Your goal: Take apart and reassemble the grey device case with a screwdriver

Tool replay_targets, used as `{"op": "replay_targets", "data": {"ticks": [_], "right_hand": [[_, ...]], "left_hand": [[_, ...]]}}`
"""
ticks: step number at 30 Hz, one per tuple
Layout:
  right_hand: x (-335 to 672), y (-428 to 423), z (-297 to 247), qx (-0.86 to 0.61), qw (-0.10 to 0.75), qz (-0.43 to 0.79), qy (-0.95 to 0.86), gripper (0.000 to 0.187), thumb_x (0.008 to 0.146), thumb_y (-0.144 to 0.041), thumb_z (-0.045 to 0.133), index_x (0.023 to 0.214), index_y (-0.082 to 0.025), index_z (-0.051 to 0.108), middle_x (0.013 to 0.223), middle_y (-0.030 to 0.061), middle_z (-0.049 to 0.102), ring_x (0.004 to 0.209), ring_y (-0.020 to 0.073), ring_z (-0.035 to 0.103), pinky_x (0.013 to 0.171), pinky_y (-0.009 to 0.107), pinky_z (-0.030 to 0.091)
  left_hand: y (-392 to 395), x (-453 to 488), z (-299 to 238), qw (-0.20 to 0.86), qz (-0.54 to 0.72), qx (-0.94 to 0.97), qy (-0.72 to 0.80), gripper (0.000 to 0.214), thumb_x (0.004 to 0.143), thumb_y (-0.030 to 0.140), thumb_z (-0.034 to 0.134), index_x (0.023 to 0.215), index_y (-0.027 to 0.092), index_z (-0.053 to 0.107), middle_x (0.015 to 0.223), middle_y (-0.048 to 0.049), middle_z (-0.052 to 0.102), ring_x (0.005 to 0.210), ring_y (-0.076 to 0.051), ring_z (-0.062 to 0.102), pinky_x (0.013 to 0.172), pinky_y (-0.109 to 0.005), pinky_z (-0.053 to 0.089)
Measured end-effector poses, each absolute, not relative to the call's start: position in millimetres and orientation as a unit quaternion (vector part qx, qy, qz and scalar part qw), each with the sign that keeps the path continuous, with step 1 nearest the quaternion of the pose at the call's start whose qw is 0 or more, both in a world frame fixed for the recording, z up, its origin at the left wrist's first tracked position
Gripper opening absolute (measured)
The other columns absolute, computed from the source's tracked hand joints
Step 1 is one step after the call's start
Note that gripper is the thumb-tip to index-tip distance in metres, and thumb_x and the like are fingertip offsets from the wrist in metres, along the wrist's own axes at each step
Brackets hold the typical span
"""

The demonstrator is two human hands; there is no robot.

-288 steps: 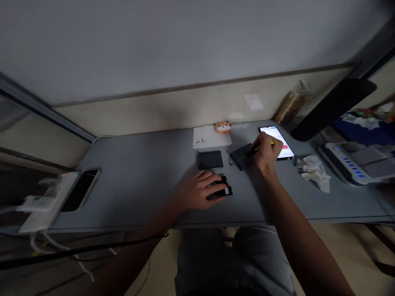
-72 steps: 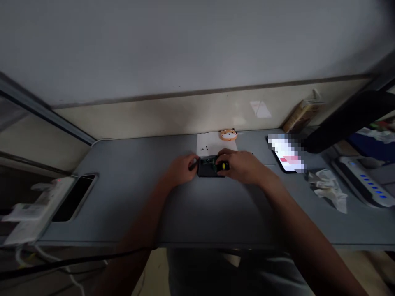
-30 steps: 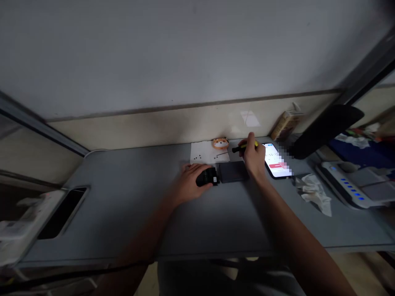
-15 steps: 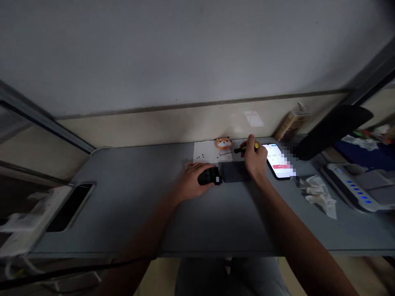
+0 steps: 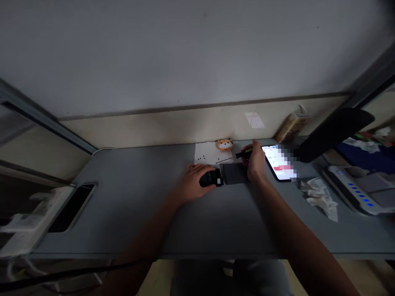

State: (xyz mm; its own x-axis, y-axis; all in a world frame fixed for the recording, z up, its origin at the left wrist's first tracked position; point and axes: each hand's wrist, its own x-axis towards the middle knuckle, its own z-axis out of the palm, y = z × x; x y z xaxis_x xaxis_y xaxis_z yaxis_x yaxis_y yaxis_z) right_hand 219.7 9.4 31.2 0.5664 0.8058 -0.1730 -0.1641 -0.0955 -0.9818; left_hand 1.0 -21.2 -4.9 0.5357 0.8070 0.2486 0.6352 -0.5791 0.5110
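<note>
My left hand (image 5: pixel 194 183) is closed around a small black device (image 5: pixel 212 178) with greenish markings and a small white label at its right end, lying on the desk. Touching or nearly touching its right end is a dark flat rectangular piece (image 5: pixel 235 173), partly covered by my right hand (image 5: pixel 256 162). That hand grips a screwdriver (image 5: pixel 238 156) with a black and yellow handle. Its thin shaft points left, the tip at the front edge of a white paper sheet (image 5: pixel 210 149). Several tiny dark screws (image 5: pixel 201 158) lie on the paper.
An orange animal-faced item (image 5: pixel 225 144) sits on the paper's back edge. Right of my right hand lies a lit phone (image 5: pixel 276 164), then crumpled tissue (image 5: pixel 321 197) and a power strip (image 5: pixel 354 191). A carton (image 5: pixel 291 126) stands behind. Another phone (image 5: pixel 72 207) lies far left.
My right hand has lowered the screwdriver, and its tip has come from over the paper down toward the black device. My left hand keeps its grip. The view has shifted slightly.
</note>
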Motion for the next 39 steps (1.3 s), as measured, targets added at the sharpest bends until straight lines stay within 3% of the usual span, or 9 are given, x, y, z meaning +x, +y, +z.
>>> {"op": "replay_targets", "data": {"ticks": [8, 14, 17, 26, 39], "right_hand": [[222, 5, 33, -0.633, 0.582, 0.377, -0.345, 0.067, 0.083, -0.082, 0.044, 0.053, -0.023, 0.054, 0.042, -0.0026, 0.044, 0.04, 0.0131, 0.045, 0.041, 0.027, 0.034], [212, -1, 34, -0.579, 0.598, 0.38, -0.404, 0.065, 0.083, -0.081, 0.041, 0.053, -0.025, 0.052, 0.041, -0.0022, 0.043, 0.039, 0.0139, 0.043, 0.041, 0.029, 0.034], [209, -2, 35, -0.562, 0.608, 0.382, -0.411, 0.064, 0.082, -0.08, 0.045, 0.052, -0.024, 0.052, 0.043, -0.0017, 0.045, 0.038, 0.0134, 0.042, 0.04, 0.028, 0.034], [205, -8, 45, -0.562, 0.587, 0.329, -0.481, 0.067, 0.08, -0.084, 0.045, 0.053, -0.023, 0.054, 0.049, -0.0005, 0.048, 0.047, 0.0145, 0.047, 0.047, 0.029, 0.038], [202, -19, 49, -0.533, 0.594, 0.25, -0.548, 0.055, 0.09, -0.066, 0.043, 0.053, -0.025, 0.054, 0.053, 0.0012, 0.057, 0.055, 0.0171, 0.052, 0.057, 0.031, 0.043]], "left_hand": [[-22, 1, -7, 0.167, 0.25, 0.854, 0.425, 0.041, 0.085, 0.032, 0.078, 0.124, 0.026, 0.063, 0.127, -0.0071, 0.07, 0.122, -0.028, 0.063, 0.111, -0.048, 0.04], [-21, 3, -12, 0.136, 0.295, 0.836, 0.443, 0.013, 0.097, 0.032, 0.064, 0.104, 0.026, 0.073, 0.114, -0.0045, 0.073, 0.113, -0.024, 0.065, 0.108, -0.045, 0.04], [-19, 3, -16, 0.128, 0.312, 0.829, 0.446, 0.015, 0.099, 0.031, 0.061, 0.096, 0.026, 0.075, 0.106, -0.003, 0.075, 0.105, -0.021, 0.067, 0.106, -0.044, 0.039], [-16, -1, -13, 0.09, 0.295, 0.837, 0.452, 0.015, 0.1, 0.031, 0.063, 0.099, 0.028, 0.077, 0.102, -0.0013, 0.076, 0.105, -0.021, 0.064, 0.105, -0.043, 0.037], [-16, -1, -12, 0.098, 0.294, 0.827, 0.469, 0.012, 0.097, 0.033, 0.067, 0.094, 0.029, 0.077, 0.095, -0.0003, 0.076, 0.102, -0.022, 0.064, 0.103, -0.044, 0.038]]}}
